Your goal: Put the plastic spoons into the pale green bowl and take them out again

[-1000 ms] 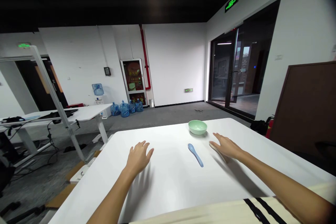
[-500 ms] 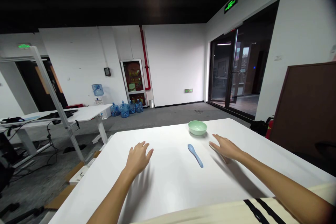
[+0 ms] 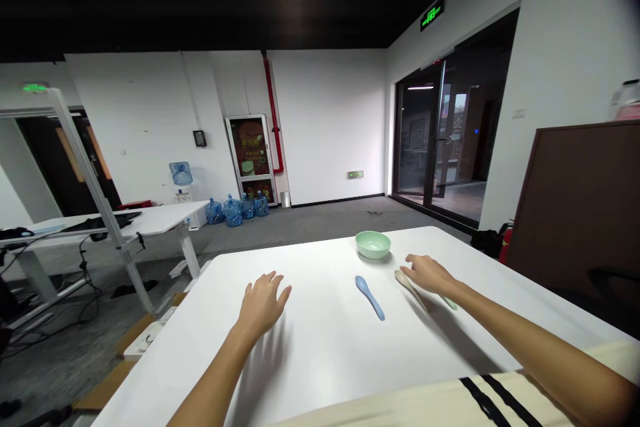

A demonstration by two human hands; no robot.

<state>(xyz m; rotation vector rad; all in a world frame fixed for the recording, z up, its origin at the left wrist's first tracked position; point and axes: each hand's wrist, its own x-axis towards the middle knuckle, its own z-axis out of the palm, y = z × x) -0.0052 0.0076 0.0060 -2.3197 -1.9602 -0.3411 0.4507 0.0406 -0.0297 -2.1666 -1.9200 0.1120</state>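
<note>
My left hand [image 3: 261, 305] rests palm-down on the white table [image 3: 320, 360], fingers apart, holding nothing. My right hand [image 3: 427, 275] lies over a pale cream spoon [image 3: 407, 282], whose bowl sticks out past my fingers and whose green-tinted handle end shows beyond my wrist. That hand seems to touch the spoon but is not closed around it. Between my hands lies a blue plastic spoon [image 3: 370, 297], flat on the table. Beyond it, near the far edge, stands a pale green bowl [image 3: 373, 244], and I cannot see inside it.
Several blue water jugs [image 3: 233, 211] stand by the far wall. A white desk [image 3: 150, 221] with cables stands to the left. A dark brown panel [image 3: 570, 213] rises on the right, with a red fire extinguisher [image 3: 506, 245] beside it.
My right hand has shifted back and to the right, uncovering more of the pale spoon. The view has tilted slightly. My left hand, the blue spoon and the bowl stay in place on the table.
</note>
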